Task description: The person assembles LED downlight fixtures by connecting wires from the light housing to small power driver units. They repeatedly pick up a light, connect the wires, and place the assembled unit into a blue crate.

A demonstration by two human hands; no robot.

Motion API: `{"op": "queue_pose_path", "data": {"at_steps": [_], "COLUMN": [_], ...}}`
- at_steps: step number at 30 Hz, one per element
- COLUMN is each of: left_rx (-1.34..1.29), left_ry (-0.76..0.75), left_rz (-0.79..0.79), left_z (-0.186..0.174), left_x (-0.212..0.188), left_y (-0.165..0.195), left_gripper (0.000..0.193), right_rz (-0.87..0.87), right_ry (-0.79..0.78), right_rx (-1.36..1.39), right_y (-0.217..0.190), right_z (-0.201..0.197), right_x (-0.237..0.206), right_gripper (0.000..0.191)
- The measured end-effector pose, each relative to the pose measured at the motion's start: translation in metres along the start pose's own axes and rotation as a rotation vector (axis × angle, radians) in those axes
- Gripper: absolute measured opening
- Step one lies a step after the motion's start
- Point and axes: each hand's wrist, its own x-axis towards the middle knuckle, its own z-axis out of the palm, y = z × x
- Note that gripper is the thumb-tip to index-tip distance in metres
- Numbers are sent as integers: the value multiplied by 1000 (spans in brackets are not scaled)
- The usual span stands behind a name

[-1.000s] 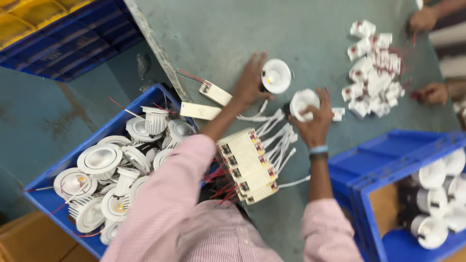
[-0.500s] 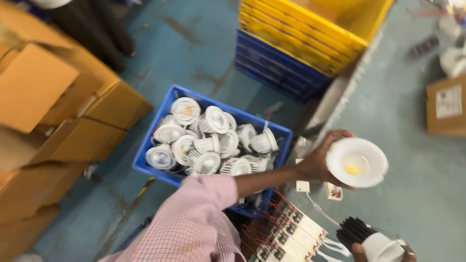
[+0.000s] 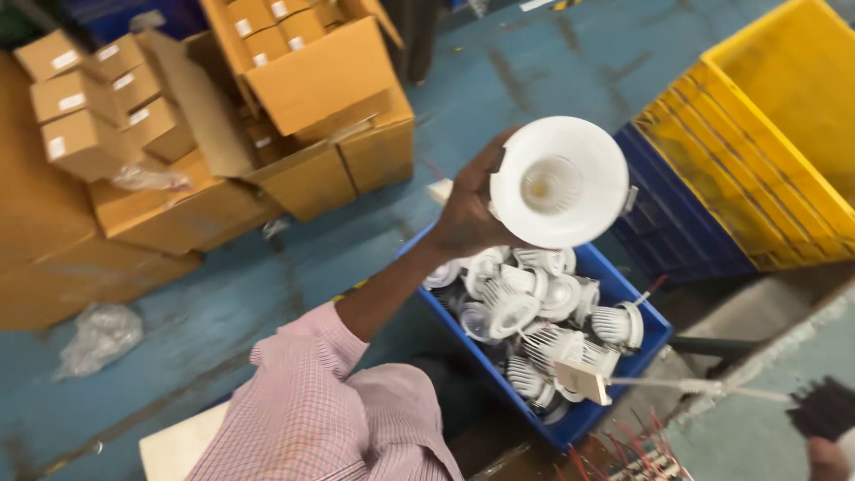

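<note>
The left hand (image 3: 468, 218) grips a round white lamp (image 3: 559, 182) by its back, holding it up above a blue crate (image 3: 655, 331) full of similar white lamps (image 3: 534, 307). Only a sliver of the right hand (image 3: 828, 459) shows at the near right corner, beside a black finned part (image 3: 824, 407); I cannot tell its grip. Cardboard boxes (image 3: 294, 98) stand far left, yellow crates (image 3: 757, 134) far right.

Pink checked shirt sleeve (image 3: 307, 419) (fine white grid), cuffed at forearm
</note>
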Motion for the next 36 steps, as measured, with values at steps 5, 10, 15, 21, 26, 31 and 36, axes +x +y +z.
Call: {"op": "queue_pose_path", "data": {"at_steps": [5, 10, 15, 21, 26, 31, 36], "left_rx": [78, 354, 283, -9, -153, -203, -205], "left_ry": [75, 201, 117, -99, -219, -283, -236], "left_rz": [-40, 16, -6, -49, -68, -93, -114], "left_z": [-132, -247, -308, -311, -306, -306, -307], "left_x": [-23, -30, -19, 58, 149, 248, 366], "left_y": [49, 58, 62, 44, -5, -84, -185], "left_gripper": [119, 113, 113, 112, 112, 112, 112], "right_rz": [-13, 11, 38, 261, 322, 327, 386], "right_ry": [-106, -147, -168, -322, -460, -437, -258], "right_rx": [363, 435, 447, 632, 506, 452, 391], "right_y": [-19, -6, 24, 83, 123, 197, 278], "right_z": [131, 240, 351, 477, 529, 586, 644], "right_x": [-68, -102, -96, -76, -36, 17, 91], "right_gripper": [67, 69, 70, 72, 85, 96, 95]}}
